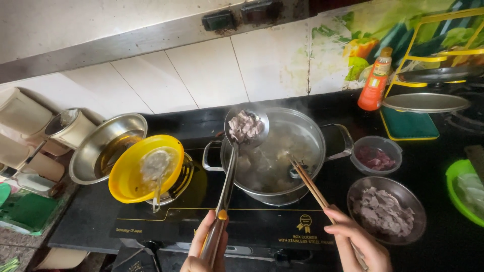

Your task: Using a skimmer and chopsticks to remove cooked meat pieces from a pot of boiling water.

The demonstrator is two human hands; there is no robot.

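My left hand [204,249] has its fingers wrapped around the long steel skimmer ladle [245,127], lifted over the steaming steel pot's [313,132] left rim with pale cooked meat pieces [244,126]. I judge this the scooping-out step; next needs steady carrying. My right hand [359,241] pinches wooden chopsticks [308,184], tips in the broth.

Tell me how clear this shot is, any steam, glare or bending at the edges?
Head view: mostly sharp and evenly lit; steam hazes the inside of the pot; soft glare shows on the metal bowl at left and on the black cooktop; the wide lens bends the wall tiles and the edges; the ladle of meat stays crisp.
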